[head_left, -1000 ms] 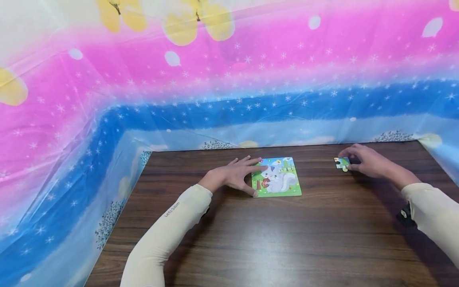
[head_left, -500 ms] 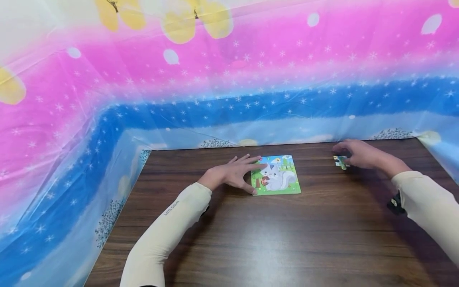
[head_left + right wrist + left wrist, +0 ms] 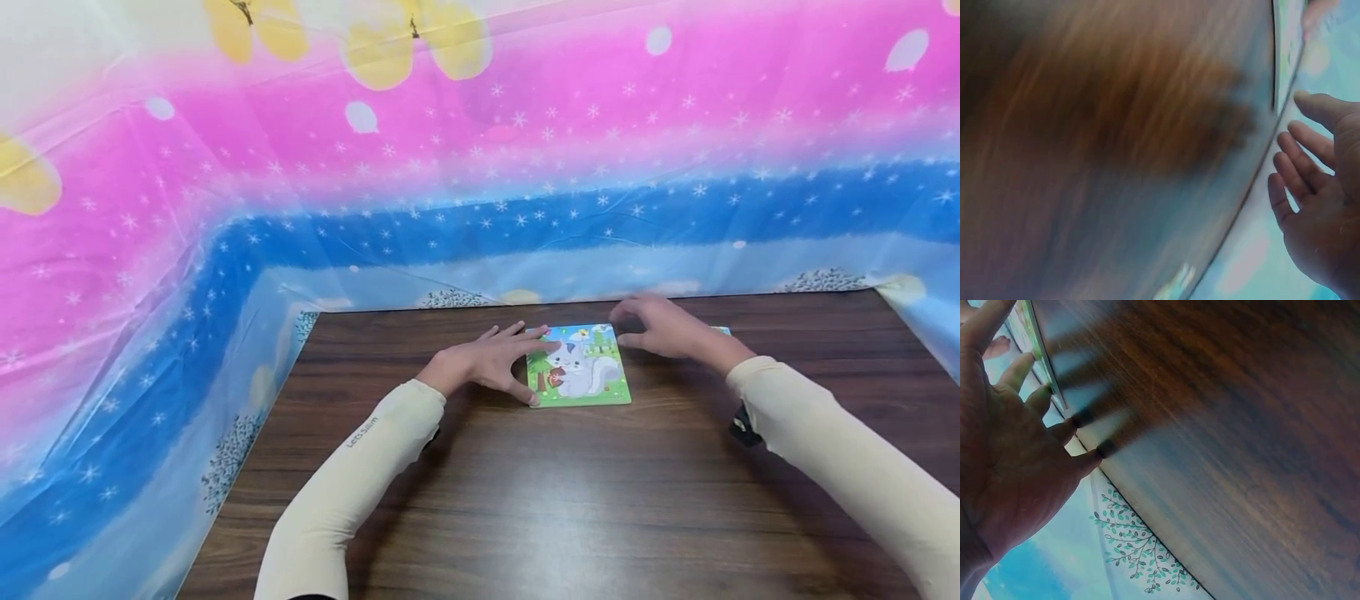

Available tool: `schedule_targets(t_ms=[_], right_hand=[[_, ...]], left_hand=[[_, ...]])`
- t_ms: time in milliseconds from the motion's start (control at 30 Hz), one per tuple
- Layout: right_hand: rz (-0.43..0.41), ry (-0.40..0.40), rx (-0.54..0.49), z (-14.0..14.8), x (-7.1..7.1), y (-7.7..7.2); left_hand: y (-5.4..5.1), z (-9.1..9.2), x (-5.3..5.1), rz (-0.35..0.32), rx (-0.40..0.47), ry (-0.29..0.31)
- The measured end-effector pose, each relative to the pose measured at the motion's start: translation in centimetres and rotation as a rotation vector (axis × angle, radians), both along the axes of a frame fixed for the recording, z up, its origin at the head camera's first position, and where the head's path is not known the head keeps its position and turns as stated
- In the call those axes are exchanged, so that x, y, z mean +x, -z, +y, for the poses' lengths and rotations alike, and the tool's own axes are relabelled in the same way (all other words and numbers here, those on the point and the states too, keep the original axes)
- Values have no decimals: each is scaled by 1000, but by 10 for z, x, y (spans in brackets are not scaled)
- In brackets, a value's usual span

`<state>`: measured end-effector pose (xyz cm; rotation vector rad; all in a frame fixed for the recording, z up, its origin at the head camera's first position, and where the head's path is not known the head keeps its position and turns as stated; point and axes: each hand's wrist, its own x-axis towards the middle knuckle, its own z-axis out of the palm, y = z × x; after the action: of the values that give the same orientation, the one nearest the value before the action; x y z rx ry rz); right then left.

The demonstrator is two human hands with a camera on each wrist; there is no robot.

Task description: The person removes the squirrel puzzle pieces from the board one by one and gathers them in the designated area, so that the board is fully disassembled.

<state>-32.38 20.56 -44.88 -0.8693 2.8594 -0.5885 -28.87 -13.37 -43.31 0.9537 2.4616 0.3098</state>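
Note:
A square picture puzzle (image 3: 581,375) with a grey squirrel on a green and blue scene lies flat on the wooden table. My left hand (image 3: 491,364) rests at its left side, fingers spread, with the thumb at the near left corner and a finger over the picture. Close to the puzzle's far right corner is my right hand (image 3: 667,327), its fingers loosely bent and holding nothing; the right wrist view shows the bare palm (image 3: 1322,231). Behind the right wrist a small bit of the interlocking puzzle pieces (image 3: 722,330) shows, mostly hidden in the head view.
The dark wooden table (image 3: 570,492) extends toward me. A pink and blue patterned cloth (image 3: 480,192) hangs along its back and left sides. Cream sleeves (image 3: 382,458) cover both forearms.
My right hand has let go of the small puzzle pieces, leaving them on the table, and moved left to the squirrel puzzle. The left hand has stayed in place.

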Motion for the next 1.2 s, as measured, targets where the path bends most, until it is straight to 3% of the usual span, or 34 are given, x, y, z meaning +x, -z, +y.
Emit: schedule_targets(t_ms=[300,433,900,1200], right_hand=[[-21,-79,-66,-49,12,-1],[-17,-73,-46,-60,15,1],[-80,-5,42,-78,12,-6],[-174,0,-21,-78,11,-8]], left_hand=[[0,3,-1,-1,-7,-23],[0,5,-1,4,-2,-23],[-4,0,1,-7,9,-27],[-4,1,0,-17,2,-37]])
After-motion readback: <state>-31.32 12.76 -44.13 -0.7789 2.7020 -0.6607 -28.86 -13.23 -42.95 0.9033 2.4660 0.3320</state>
